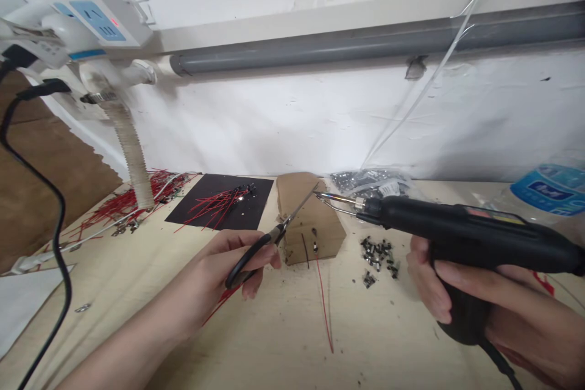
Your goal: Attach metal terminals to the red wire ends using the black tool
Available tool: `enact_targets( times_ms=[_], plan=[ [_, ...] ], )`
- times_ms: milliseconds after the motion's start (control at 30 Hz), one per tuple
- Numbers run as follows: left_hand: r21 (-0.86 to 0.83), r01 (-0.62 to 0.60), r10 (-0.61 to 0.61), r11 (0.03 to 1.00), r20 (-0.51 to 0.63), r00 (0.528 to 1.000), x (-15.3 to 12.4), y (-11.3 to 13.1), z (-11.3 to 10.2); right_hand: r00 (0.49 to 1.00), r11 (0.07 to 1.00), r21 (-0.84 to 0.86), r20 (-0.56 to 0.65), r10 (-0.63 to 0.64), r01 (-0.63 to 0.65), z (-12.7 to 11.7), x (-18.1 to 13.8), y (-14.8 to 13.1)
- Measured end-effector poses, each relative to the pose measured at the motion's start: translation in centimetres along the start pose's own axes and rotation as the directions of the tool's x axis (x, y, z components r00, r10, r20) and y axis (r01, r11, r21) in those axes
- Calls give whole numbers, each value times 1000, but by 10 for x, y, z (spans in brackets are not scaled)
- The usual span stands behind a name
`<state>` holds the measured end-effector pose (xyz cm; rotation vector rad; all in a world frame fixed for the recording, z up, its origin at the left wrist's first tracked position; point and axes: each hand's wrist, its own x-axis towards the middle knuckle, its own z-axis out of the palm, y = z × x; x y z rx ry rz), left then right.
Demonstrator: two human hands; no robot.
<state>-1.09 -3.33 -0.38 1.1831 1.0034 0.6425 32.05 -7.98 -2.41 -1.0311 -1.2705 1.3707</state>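
Note:
My left hand (pixel 240 262) is closed around the black looped handle of a pair of scissors (pixel 295 214), whose narrow blades point up and right over a piece of cardboard (pixel 329 237). Some red wires (pixel 222 303) show beneath the same hand; whether it grips them is hidden. With my right hand (pixel 484 292) I hold a black soldering gun (pixel 411 219) by its grip, its tip reaching left close to the scissor points. On the cardboard's front part sits a small black-and-silver component (pixel 315 247), and a single red wire (pixel 325 304) runs from it toward me.
A black sheet (pixel 183 213) carries red-wired parts, with a pile of red wires (pixel 132 201) to its left. Loose small components (pixel 378 254) lie right of the cardboard, before a clear bag of parts (pixel 370 181). A black cable (pixel 59 219) hangs at left; a blue-labelled bottle (pixel 548 189) lies right.

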Motion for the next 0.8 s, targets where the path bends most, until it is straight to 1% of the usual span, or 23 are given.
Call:
enact_targets(
  times_ms=[200, 300, 500, 667, 800],
  plan=[
    [5, 5, -5, 1000, -4, 1000, 1, -2, -1, 1000, 1000, 1, 14, 14, -14, -3, 0, 4],
    [0, -2, 2, 1000, -3, 1000, 2, -2, -1, 999, 1000, 9, 30, -16, 15, -3, 0, 5],
    [-2, 2, -2, 1000, -1, 1000, 2, 0, 0, 1000, 1000, 11, 6, 19, -19, -2, -2, 0],
    [8, 3, -3, 1000, -3, 1000, 2, -1, -1, 999, 999, 16, 15, 34, -34, -4, -2, 3],
    [-9, 1, -1, 1000, 14, 1000, 0, -2, -1, 1000, 999, 29, 16, 16, -17, 0, -1, 1]
  ],
)
